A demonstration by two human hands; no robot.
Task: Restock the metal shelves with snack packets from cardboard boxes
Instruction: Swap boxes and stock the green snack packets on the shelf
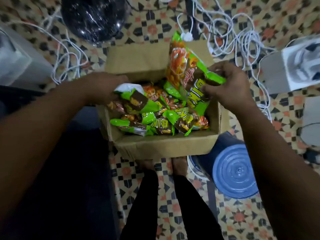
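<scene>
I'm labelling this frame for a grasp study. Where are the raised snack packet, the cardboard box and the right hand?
raised snack packet [183,66], head view, its orange printed front.
cardboard box [166,144], head view, its near wall.
right hand [226,87], head view, the back of the hand.

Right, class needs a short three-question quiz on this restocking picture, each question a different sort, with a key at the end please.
1. True or false: the cardboard box stands on a metal shelf.
2. Multiple choice: what does the right hand hold? A) a white cable B) a green and orange snack packet lifted above the box C) the blue lid
3. Fill the gap: the left hand grips a packet at the box's ____ side.

Key
1. False: it stands on the patterned floor, by the person's feet.
2. B
3. Left
</scene>
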